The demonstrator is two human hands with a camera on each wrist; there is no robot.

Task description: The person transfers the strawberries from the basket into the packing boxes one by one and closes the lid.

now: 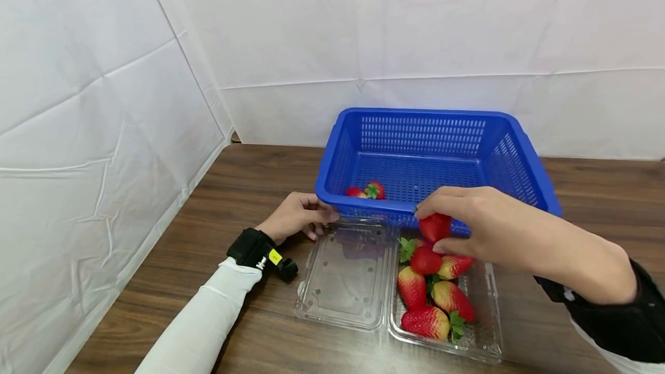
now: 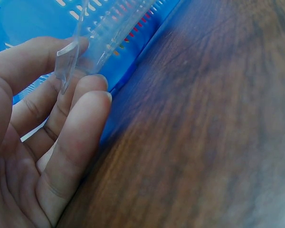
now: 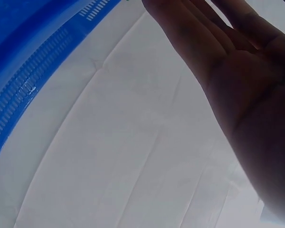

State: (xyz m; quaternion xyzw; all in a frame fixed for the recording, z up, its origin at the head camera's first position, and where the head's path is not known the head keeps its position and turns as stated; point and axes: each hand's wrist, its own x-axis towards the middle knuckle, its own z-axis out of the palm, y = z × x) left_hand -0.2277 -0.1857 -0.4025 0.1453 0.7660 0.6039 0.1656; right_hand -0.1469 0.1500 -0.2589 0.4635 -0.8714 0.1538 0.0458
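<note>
My right hand (image 1: pixel 480 221) holds a red strawberry (image 1: pixel 435 227) between fingers and thumb, above the filled half of a clear plastic clamshell box (image 1: pixel 483 328). Several strawberries (image 1: pixel 425 322) with green leaves lie in that half. The box's lid (image 1: pixel 345 287) is folded out flat to the left. At the lid's far left corner, my left hand (image 1: pixel 297 218) pinches its edge; the left wrist view shows the clear tab (image 2: pixel 66 61) between thumb and fingers. In the right wrist view the right hand (image 3: pixel 237 80) appears dark, its fingertips cut off at the top.
A blue perforated basket (image 1: pixel 426 113) stands right behind the box, with a few strawberries (image 1: pixel 375 190) in its near left corner. White sheeting (image 1: pixel 441 27) hangs behind and to the left of the brown wooden table (image 1: pixel 171 270).
</note>
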